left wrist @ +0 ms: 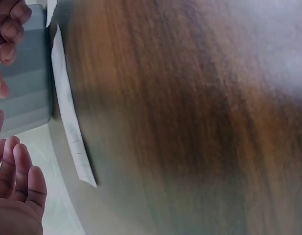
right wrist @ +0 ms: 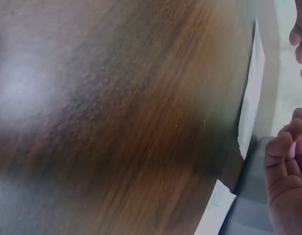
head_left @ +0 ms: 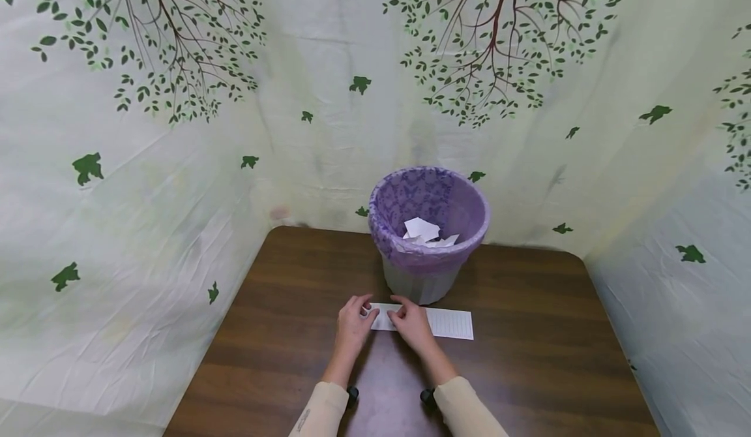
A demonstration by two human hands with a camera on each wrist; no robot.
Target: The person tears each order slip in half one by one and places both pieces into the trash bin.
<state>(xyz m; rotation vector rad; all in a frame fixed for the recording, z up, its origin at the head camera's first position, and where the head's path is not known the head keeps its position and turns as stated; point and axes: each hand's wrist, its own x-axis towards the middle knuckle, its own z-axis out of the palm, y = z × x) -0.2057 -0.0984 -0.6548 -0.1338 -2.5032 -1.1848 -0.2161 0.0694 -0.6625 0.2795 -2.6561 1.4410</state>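
In the head view, my left hand (head_left: 353, 323) is over the left end of a white paper strip (head_left: 382, 320), its thumb and index finger apart. My right hand (head_left: 412, 323) overlaps the middle, beside a lined paper strip (head_left: 450, 323) that extends to the right. The left wrist view shows one narrow paper strip (left wrist: 68, 107) lying on the table and the tip of another (left wrist: 50, 11). Two separate pieces also show in the right wrist view, a longer strip (right wrist: 252, 93) and a nearer one (right wrist: 215, 210). No paper shows between the fingers of either hand.
A grey bin (head_left: 419, 284) with a purple patterned liner (head_left: 381, 228) stands just beyond the hands, with white paper scraps (head_left: 421, 229) inside. The brown wooden table (head_left: 528, 359) is bordered by a hanging cloth (head_left: 317, 163) printed with leaves and branches.
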